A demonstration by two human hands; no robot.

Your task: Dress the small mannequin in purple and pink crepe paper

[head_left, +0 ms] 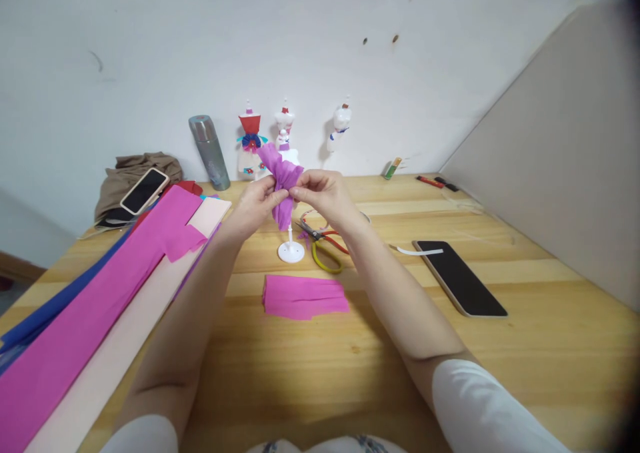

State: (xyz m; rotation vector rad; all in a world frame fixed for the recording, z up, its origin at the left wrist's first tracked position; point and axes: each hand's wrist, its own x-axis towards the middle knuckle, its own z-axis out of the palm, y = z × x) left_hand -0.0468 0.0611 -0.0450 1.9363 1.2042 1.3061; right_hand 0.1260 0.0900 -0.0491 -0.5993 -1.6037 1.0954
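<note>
A small white dress form stands upright on its round base [291,253] in the middle of the table. Purple crepe paper [281,166] is gathered and crumpled around its body. My left hand [255,203] pinches the paper's left side between thumb and fingers. From the right, my right hand [320,191] pinches the same paper, with its fingertips close to the left thumb. Scissors [327,256] with yellow and red handles lie right of the base, partly behind my right forearm. Nearer to me lies a folded magenta crepe paper piece [306,297].
Small dress forms, one in a red top [250,125], stand by the wall beside a grey-green flask [210,153]. Long crepe paper sheets [100,326] cover the left side. A phone [145,191] rests on brown cloth [117,179]; a larger dark-screened device [460,278] lies right.
</note>
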